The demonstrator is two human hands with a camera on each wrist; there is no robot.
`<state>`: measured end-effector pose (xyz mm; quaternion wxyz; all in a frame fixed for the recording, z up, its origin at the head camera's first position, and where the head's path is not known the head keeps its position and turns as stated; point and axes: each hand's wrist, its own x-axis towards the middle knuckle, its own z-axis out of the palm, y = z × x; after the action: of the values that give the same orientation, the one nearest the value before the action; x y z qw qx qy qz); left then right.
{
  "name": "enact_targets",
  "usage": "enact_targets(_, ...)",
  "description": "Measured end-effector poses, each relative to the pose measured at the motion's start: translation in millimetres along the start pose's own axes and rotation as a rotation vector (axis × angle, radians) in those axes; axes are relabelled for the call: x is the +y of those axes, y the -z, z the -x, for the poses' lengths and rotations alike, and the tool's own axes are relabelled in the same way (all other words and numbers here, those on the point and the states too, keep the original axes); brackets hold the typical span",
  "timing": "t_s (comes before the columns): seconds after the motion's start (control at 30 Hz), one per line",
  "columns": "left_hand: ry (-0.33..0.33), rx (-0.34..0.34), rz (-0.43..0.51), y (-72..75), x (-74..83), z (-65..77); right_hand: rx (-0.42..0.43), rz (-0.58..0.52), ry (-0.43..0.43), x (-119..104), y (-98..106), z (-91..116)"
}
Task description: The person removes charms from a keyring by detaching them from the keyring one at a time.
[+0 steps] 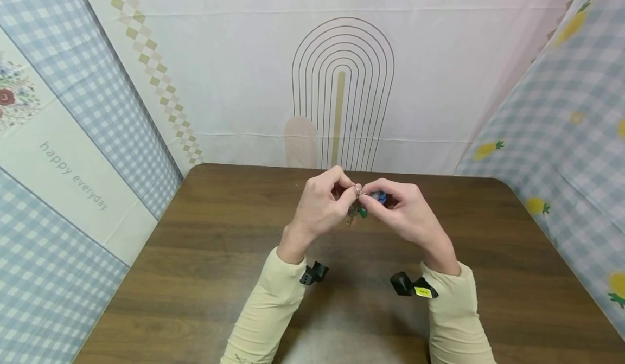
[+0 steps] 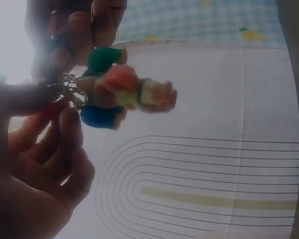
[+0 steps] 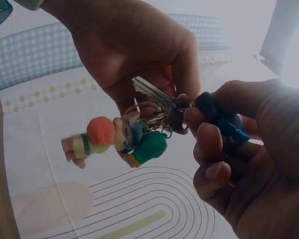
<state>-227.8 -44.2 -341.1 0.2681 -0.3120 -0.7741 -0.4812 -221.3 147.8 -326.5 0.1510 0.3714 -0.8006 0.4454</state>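
Note:
Both hands meet above the far half of the table. My left hand point(image 1: 322, 201) pinches a bunch of metal key rings point(image 2: 74, 90) between thumb and fingers. A silver key point(image 3: 155, 94) sticks out beside the rings in the right wrist view. From the rings hangs a small toy figure point(image 3: 100, 138) with a round orange-red part, a green glove-shaped piece point(image 3: 150, 147) and a blue one point(image 2: 100, 117). My right hand point(image 1: 405, 209) pinches a separate dark blue charm point(image 3: 223, 121), its fingertips touching the key's head. Fingers partly hide the rings and the charm.
A brown wooden table point(image 1: 210, 255) lies under the hands. Behind it hangs a white cloth point(image 1: 234, 82) with printed arches, and blue checked cloths point(image 1: 552, 152) flank both sides. Each sleeved wrist carries a small black camera point(image 1: 402, 283).

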Motion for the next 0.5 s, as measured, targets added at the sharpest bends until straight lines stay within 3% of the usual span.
enact_targets(0.17,-0.037,-0.042,-0.075,2.4,0.3,-1.1,0.006,0.039,0.018,0.2,1.2,0.0)
enact_targets(0.33,-0.153,-0.052,-0.123,3.4,-1.7,-2.1,0.007,0.045,0.014,0.3,2.9,1.5)
enact_targets(0.5,-0.264,-0.008,-0.115,3.3,-2.3,-2.3,0.001,0.023,0.013,-0.1,3.9,2.8)
